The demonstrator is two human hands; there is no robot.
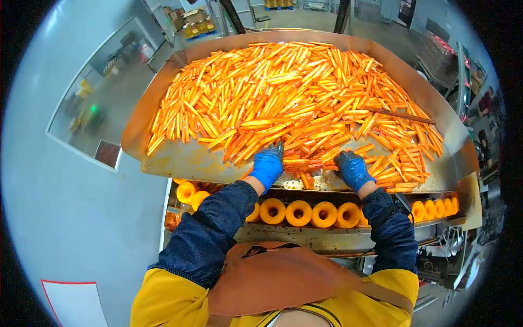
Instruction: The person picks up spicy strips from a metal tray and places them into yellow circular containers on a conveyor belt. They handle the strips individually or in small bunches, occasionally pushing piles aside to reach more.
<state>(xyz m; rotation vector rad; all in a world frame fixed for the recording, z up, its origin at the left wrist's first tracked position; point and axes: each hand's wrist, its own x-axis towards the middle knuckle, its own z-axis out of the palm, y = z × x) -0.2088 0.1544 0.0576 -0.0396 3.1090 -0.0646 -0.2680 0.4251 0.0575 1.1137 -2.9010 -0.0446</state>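
A large heap of orange vegetable sticks [261, 92], which look like cut carrot sticks, lies glistening in a wide metal tray [185, 161]. My left hand [267, 166], in a blue glove with dark stained fingertips, is at the heap's near edge. My right hand [353, 170], gloved the same way, has its fingers curled at the sticks a little to the right. Between the two hands lies a small bundle of sticks [308, 165], mostly crosswise, with the fingers closed on its ends. The undersides of both hands are hidden.
Below the tray's front edge runs a row of orange ring-shaped funnels [298, 213], with jars [185, 208] partly visible at the left. A long brown rod [400, 114] rests on the heap at right. Boxes and jars on a pallet [199, 27] stand far back.
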